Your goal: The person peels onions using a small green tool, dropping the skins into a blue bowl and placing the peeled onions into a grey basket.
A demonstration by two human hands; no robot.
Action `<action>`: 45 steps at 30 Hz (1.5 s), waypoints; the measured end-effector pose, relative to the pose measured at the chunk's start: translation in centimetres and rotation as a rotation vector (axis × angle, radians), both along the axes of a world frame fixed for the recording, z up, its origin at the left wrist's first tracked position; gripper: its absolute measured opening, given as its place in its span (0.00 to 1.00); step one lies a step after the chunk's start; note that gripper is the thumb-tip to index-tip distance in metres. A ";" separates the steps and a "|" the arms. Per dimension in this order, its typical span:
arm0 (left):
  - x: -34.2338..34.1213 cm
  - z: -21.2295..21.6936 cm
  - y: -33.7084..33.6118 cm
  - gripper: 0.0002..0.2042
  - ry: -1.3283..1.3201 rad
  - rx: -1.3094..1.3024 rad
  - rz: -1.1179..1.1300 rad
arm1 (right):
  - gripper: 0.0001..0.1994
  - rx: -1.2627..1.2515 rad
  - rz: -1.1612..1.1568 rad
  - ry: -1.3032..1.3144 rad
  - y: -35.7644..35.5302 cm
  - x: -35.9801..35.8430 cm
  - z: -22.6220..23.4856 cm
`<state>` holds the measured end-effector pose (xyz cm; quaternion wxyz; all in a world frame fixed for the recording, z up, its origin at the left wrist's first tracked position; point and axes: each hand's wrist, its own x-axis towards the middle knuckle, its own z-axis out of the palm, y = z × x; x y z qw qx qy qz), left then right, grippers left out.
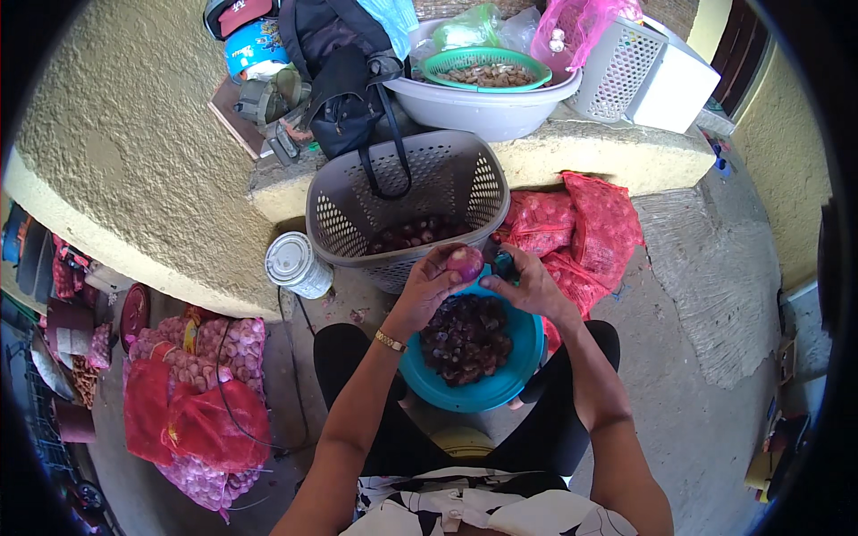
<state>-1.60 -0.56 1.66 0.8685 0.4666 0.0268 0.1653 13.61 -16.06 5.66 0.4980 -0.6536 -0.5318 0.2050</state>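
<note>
My left hand (pixel 427 290), with a gold watch at the wrist, holds a purple-red onion (pixel 465 263) between thumb and fingers. Close beside it, my right hand (pixel 534 288) is closed round a small tool with a teal handle (pixel 504 263), perhaps a knife; its working end is hard to make out. Both hands are above the far rim of a blue basin (pixel 531 357), which holds a heap of dark purple onions and skins (pixel 465 339). Just beyond stands a grey perforated basket (pixel 344 192) with red onions (pixel 420 234) in its bottom.
Red mesh sacks (pixel 603 232) lie right of the basket, a paint bucket (pixel 299 265) left. Full pink-red net sacks (pixel 201 402) and a looped cord (pixel 228 406) lie at left. On the ledge are a black bag (pixel 344 107), a large tub (pixel 483 112) and a green strainer (pixel 433 73).
</note>
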 end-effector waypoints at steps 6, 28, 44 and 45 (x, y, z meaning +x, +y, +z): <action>-0.1 0.1 0.0 0.21 0.030 -0.096 -0.062 | 0.27 -0.046 -0.115 -0.323 0.4 -0.2 0.5; -0.2 -0.6 0.0 0.23 0.191 0.164 -0.103 | 0.28 0.029 -0.171 -0.559 0.7 -0.2 0.9; -0.1 -0.3 -0.2 0.28 0.383 0.172 -0.128 | 0.30 0.016 -0.146 -0.670 0.8 -0.4 1.1; -0.1 -0.2 -0.3 0.28 0.400 0.157 -0.110 | 0.30 -0.002 -0.149 -0.674 0.7 -0.4 1.0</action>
